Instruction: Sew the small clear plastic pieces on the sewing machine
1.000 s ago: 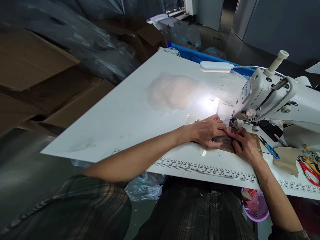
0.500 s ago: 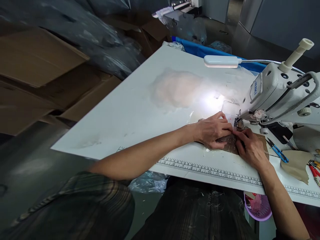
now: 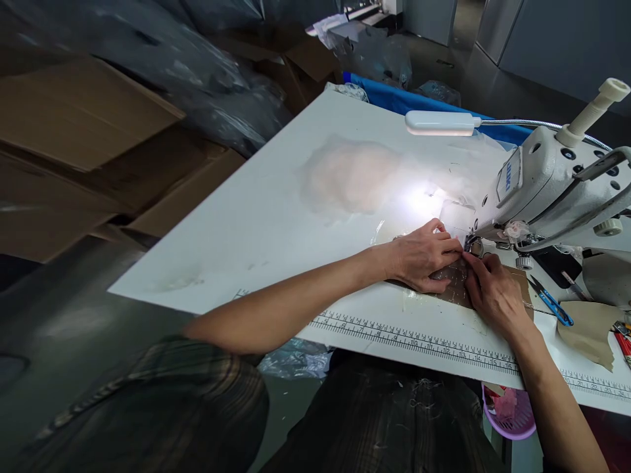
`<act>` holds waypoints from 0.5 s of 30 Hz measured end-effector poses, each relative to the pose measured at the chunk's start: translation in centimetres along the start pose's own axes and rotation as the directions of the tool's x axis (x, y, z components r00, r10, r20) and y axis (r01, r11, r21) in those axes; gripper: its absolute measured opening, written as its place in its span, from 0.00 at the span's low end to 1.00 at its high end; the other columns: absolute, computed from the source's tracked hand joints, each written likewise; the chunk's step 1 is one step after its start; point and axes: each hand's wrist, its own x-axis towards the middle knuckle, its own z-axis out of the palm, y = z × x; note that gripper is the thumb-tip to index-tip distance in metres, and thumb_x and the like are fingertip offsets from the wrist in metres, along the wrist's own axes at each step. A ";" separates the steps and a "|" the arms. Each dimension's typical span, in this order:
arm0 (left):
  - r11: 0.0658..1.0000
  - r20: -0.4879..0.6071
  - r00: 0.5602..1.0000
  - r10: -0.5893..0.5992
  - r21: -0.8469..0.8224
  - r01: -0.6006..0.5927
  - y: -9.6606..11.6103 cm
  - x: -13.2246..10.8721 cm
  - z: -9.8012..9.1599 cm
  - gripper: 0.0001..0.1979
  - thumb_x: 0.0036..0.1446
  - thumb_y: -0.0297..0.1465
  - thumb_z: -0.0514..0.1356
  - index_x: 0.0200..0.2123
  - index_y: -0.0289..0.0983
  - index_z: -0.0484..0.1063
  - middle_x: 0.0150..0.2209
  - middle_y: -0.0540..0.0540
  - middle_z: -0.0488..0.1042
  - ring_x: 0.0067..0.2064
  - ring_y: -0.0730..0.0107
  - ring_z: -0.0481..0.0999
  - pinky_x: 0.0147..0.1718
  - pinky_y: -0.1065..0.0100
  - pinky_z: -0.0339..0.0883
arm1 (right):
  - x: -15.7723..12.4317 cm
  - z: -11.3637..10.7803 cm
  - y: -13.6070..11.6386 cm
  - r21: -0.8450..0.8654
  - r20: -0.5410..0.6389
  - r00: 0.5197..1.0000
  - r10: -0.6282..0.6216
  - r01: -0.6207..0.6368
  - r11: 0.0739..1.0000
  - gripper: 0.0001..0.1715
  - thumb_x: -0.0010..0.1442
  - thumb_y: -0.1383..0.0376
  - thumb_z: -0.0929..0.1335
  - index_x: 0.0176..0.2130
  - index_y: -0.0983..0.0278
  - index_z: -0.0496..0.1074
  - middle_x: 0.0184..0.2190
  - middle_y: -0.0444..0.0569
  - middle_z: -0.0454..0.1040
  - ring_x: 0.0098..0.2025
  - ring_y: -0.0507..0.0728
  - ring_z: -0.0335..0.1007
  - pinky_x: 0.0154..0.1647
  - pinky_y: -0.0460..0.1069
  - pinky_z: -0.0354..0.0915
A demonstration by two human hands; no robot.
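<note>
A sheer-looking brown fabric piece [image 3: 454,293] lies flat under both my hands, beside the presser foot [image 3: 470,243] of a white sewing machine [image 3: 539,180]. My left hand [image 3: 424,257] holds it from the left, fingers bent on top and thumb set apart nearer the front edge. On the other side, my right hand [image 3: 495,292] pinches the fabric's edge between thumb and forefinger, close to the foot. The fingertips of both hands nearly meet there. The fingers hide much of the fabric, and the needle is too small to make out.
A lamp [image 3: 440,123] lights the white table [image 3: 256,217], which has a printed ruler [image 3: 404,336] along its front. Blue thread snips [image 3: 552,301] and a tan scrap [image 3: 589,332] lie at right. A purple basket [image 3: 515,420] sits below; cardboard boxes [image 3: 89,112] stand left.
The whole view has shifted slightly, so the table and machine sit a little farther right. Both hands keep their places on the fabric by the presser foot.
</note>
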 end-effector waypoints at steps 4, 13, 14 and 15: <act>0.998 0.037 0.999 -0.036 0.058 0.034 0.1 0.2 -0.1 0.20 0.61 0.42 0.53 0.46 0.34 0.75 0.48 0.39 0.74 0.42 0.59 0.72 0.49 0.55 0.56 | -0.1 -0.2 0.2 0.032 -0.013 1.000 -0.024 0.025 0.999 0.22 0.65 0.64 0.60 0.55 0.58 0.71 0.41 0.53 0.70 0.30 0.54 0.66 0.24 0.47 0.62; 0.991 0.056 0.996 -0.072 0.121 0.064 0.2 0.6 -0.1 0.24 0.61 0.47 0.53 0.42 0.32 0.75 0.48 0.38 0.72 0.40 0.60 0.70 0.46 0.56 0.56 | 0.1 -0.3 0.0 0.051 -0.001 1.000 -0.014 0.014 0.999 0.23 0.65 0.65 0.59 0.57 0.60 0.70 0.41 0.55 0.71 0.29 0.54 0.66 0.25 0.49 0.65; 0.989 0.058 0.995 -0.077 0.128 0.069 0.2 0.6 -0.1 0.25 0.61 0.47 0.52 0.43 0.32 0.75 0.48 0.37 0.72 0.40 0.59 0.70 0.46 0.56 0.56 | 0.1 -0.4 0.1 0.082 -0.004 1.000 -0.011 0.011 0.997 0.23 0.65 0.64 0.59 0.57 0.61 0.70 0.41 0.55 0.71 0.30 0.55 0.67 0.26 0.50 0.67; 0.988 0.059 0.995 -0.083 0.135 0.074 0.2 0.6 -0.1 0.25 0.62 0.48 0.52 0.43 0.31 0.75 0.48 0.37 0.72 0.41 0.59 0.70 0.46 0.56 0.56 | 0.1 -0.6 0.3 0.121 -0.010 1.000 -0.006 0.007 0.993 0.23 0.65 0.64 0.59 0.56 0.61 0.71 0.41 0.56 0.72 0.30 0.56 0.68 0.27 0.50 0.68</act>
